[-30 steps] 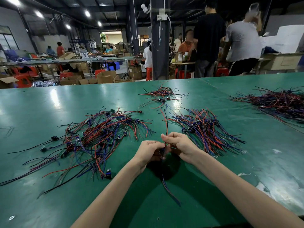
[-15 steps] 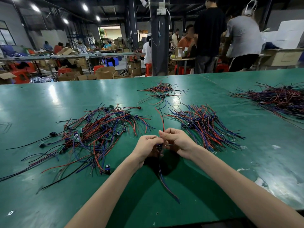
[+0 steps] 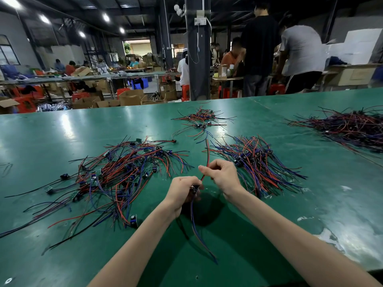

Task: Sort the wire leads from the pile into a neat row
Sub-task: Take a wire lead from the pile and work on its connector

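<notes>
Glossy green table (image 3: 269, 235). Wire lead (image 3: 194, 222) held above it, centre, long axis near-to-far: blue tail trails near, red end points far. Left hand (image 3: 182, 189) grips its middle; right hand (image 3: 222, 175) pinches the red strand. Tangled pile (image 3: 124, 172) left, combed row (image 3: 255, 162) right. Beyond: workshop benches, cartons, people.

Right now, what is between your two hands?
Only a short red stretch of the wire lead, which both hands hold: the left hand lower, the right hand pinching higher. Green table lies beneath. The head view shows it.
</notes>
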The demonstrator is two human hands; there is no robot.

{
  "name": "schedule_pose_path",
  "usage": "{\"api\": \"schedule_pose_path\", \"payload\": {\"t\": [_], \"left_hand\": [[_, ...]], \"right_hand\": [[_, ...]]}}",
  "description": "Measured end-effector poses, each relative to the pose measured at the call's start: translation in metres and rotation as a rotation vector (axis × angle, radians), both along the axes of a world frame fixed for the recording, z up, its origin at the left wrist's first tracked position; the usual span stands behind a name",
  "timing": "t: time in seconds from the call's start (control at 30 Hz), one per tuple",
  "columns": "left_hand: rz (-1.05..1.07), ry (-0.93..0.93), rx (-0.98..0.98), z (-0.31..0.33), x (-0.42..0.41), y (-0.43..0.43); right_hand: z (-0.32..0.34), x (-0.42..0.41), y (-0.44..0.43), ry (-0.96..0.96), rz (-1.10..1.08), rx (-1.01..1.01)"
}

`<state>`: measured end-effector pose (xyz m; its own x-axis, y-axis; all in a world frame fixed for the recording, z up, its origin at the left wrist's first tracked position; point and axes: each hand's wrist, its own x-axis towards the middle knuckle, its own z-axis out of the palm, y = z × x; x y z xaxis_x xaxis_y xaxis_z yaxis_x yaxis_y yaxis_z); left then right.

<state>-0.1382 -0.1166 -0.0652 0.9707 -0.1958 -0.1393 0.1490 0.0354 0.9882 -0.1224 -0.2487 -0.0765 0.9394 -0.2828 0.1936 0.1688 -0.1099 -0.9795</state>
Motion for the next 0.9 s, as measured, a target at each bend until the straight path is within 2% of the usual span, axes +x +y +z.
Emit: {"api": "schedule_pose_path", "payload": {"t": [0.33, 0.5, 0.57, 0.67, 0.77, 0.9], "left_hand": [[-0.118, -0.085, 0.046, 0.000, -0.004, -0.004], [-0.134, -0.093, 0.050, 0.000, -0.004, -0.003], [-0.134, -0.093, 0.049, 0.000, -0.005, -0.003], [-0.126, -0.092, 0.039, -0.001, -0.005, -0.002], [-0.119, -0.108, 0.048, -0.001, -0.005, -0.001], [-0.060, -0.132, 0.034, -0.001, -0.004, 0.000]], "right_hand": [[0.008, 0.016, -0.046, -0.019, -0.296, -0.075], [0.009, 0.015, -0.049, -0.148, -0.334, -0.342], [0.009, 0.016, -0.051, -0.144, -0.343, -0.357], [0.008, 0.016, -0.055, -0.071, -0.347, -0.230], [0.010, 0.016, -0.056, 0.019, -0.285, 0.009], [0.018, 0.010, -0.048, 0.172, -0.036, 0.375]]}}
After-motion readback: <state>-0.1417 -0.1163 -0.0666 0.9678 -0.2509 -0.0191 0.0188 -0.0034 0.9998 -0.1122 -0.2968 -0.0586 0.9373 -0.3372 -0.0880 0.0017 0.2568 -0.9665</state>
